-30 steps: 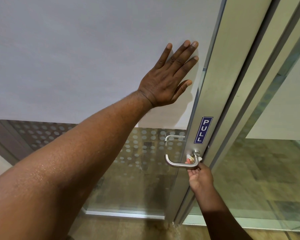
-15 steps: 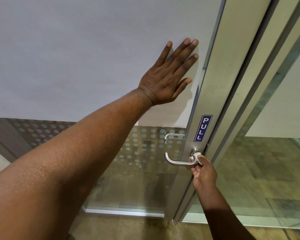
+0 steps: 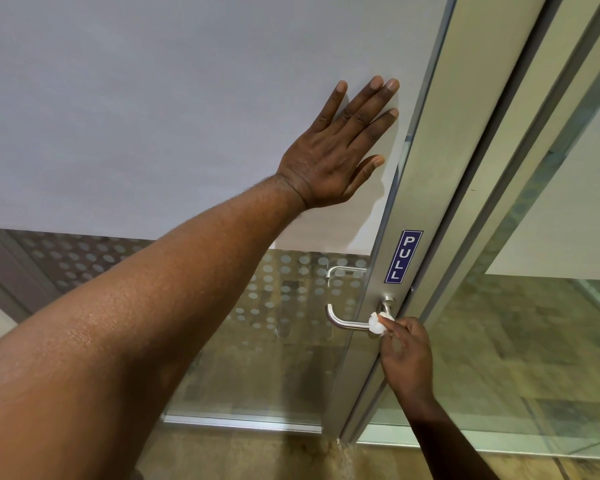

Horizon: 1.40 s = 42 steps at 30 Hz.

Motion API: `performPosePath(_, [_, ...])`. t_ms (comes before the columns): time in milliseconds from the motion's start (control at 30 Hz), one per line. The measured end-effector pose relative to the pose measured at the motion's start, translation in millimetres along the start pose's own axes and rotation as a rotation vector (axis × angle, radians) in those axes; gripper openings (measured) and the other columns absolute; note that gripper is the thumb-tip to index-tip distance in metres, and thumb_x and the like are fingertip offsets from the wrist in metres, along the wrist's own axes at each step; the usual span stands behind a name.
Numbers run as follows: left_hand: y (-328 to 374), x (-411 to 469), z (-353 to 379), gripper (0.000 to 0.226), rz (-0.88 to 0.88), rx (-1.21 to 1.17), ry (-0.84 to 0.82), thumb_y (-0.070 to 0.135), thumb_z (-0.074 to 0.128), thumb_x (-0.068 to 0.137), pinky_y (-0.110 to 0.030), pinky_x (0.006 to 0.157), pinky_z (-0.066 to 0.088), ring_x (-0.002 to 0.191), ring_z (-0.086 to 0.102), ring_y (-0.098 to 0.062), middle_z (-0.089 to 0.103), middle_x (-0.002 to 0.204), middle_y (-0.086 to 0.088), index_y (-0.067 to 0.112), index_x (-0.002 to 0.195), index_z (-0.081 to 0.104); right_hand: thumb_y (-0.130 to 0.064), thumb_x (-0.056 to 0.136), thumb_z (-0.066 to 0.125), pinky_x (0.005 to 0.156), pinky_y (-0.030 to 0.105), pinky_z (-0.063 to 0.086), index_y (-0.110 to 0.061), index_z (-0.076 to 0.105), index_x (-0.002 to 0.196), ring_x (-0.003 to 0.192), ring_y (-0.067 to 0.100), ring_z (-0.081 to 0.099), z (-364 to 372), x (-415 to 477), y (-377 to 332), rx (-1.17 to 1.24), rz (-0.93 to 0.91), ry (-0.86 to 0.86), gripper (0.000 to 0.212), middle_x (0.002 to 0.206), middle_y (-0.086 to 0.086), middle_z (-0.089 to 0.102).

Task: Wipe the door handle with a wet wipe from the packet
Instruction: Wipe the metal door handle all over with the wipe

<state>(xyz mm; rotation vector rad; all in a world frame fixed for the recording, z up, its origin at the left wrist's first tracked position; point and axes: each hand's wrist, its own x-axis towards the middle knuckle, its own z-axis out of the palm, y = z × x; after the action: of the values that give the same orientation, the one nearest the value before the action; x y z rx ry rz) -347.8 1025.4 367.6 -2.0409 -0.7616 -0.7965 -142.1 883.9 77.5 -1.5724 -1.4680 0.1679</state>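
Observation:
A brushed metal lever door handle (image 3: 343, 323) juts left from the door's aluminium stile (image 3: 426, 188), low and right of centre. My right hand (image 3: 406, 355) pinches a small bunched white wet wipe (image 3: 377, 323) and presses it on the lever close to its round base. My left hand (image 3: 340, 150) lies flat on the frosted glass panel (image 3: 153, 98) above, fingers spread, holding nothing. The packet is not in view.
A blue PULL sign (image 3: 403, 256) sits on the stile just above the handle. A second handle (image 3: 343, 271) shows through the dotted glass behind. To the right stands the door frame and a fixed glass panel (image 3: 551, 341); tiled floor lies below.
My right hand has come from under the lever's base to its front, and the wipe now shows as a white wad on the lever. My left hand stays flat on the glass.

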Motion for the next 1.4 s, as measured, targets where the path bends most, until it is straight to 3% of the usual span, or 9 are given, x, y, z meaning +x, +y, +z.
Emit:
performPosePath(67, [0, 0, 0, 0.059, -0.003, 0.002, -0.006, 0.039, 0.034, 0.108, -0.053, 0.125, 0.007, 0.154, 0.024, -0.037, 0.028, 0.164, -0.022, 0.006, 0.158, 0.031, -0.003, 0.079, 0.075, 0.086, 0.035, 0.04, -0.025, 0.078, 0.108, 0.098, 0.018, 0.056, -2, -1, 2, -0.117, -0.083, 0.004, 0.036, 0.101, -0.006, 0.058])
performPosePath(200, [1, 0, 0, 0.06, -0.002, 0.004, -0.001, 0.039, 0.035, 0.108, -0.051, 0.125, 0.005, 0.154, 0.025, -0.037, 0.028, 0.164, -0.022, 0.006, 0.158, 0.031, -0.024, 0.082, 0.07, 0.1, 0.042, 0.038, -0.034, 0.075, 0.109, 0.111, 0.012, 0.059, 0, 3, 0, -0.179, -0.239, -0.088, 0.029, 0.117, -0.013, 0.068])
performPosePath(300, [0, 0, 0, 0.06, -0.002, 0.008, -0.001, 0.039, 0.034, 0.108, -0.051, 0.125, 0.003, 0.154, 0.024, -0.037, 0.028, 0.164, -0.022, 0.006, 0.158, 0.031, -0.03, 0.084, 0.069, 0.102, 0.045, 0.037, -0.034, 0.074, 0.111, 0.109, 0.012, 0.06, 8, 7, -12, -0.217, -0.305, -0.141, 0.028, 0.111, -0.014, 0.07])
performPosePath(467, [1, 0, 1, 0.059, -0.004, 0.004, 0.007, 0.039, 0.036, 0.108, -0.051, 0.125, 0.004, 0.154, 0.025, -0.037, 0.029, 0.164, -0.022, 0.006, 0.157, 0.033, -0.041, 0.086, 0.062, 0.099, 0.037, 0.03, -0.034, 0.074, 0.108, 0.102, 0.008, 0.057, 25, 9, -33, -0.248, -0.352, -0.164, 0.026, 0.102, -0.015, 0.069])
performPosePath(667, [0, 0, 2, 0.06, 0.003, 0.01, 0.01, 0.038, 0.037, 0.108, -0.051, 0.126, 0.005, 0.154, 0.025, -0.036, 0.029, 0.164, -0.022, 0.005, 0.157, 0.032, -0.055, 0.088, 0.059, 0.094, 0.043, 0.04, -0.033, 0.073, 0.113, 0.095, 0.017, 0.063, 49, 20, -47, -0.453, -0.268, -0.239, 0.036, 0.097, -0.01, 0.072])
performPosePath(900, [0, 0, 1, 0.059, -0.001, 0.021, -0.006, 0.038, 0.035, 0.108, -0.053, 0.126, 0.007, 0.154, 0.024, -0.036, 0.028, 0.164, -0.021, 0.006, 0.158, 0.031, -0.041, 0.082, 0.071, 0.081, 0.04, 0.038, -0.035, 0.073, 0.105, 0.089, 0.022, 0.06, 56, 20, -69, -0.531, -0.291, -0.218, 0.024, 0.094, -0.004, 0.067])
performPosePath(1133, [-1, 0, 1, 0.06, -0.003, 0.026, -0.007, 0.039, 0.035, 0.108, -0.051, 0.126, 0.002, 0.155, 0.022, -0.036, 0.027, 0.165, -0.021, 0.007, 0.159, 0.029, -0.015, 0.077, 0.078, 0.099, 0.045, 0.035, -0.035, 0.071, 0.116, 0.113, 0.022, 0.059, 31, -6, -37, -0.391, -0.43, -0.195, 0.044, 0.116, -0.003, 0.067])
performPosePath(1400, [0, 1, 2, 0.061, -0.003, 0.024, -0.01, 0.041, 0.033, 0.108, -0.051, 0.125, 0.004, 0.154, 0.023, -0.037, 0.027, 0.165, -0.021, 0.007, 0.159, 0.029, -0.024, 0.081, 0.072, 0.097, 0.046, 0.036, -0.03, 0.07, 0.121, 0.112, 0.024, 0.058, -6, 1, 4, -0.438, -0.284, -0.098, 0.04, 0.119, -0.003, 0.066])
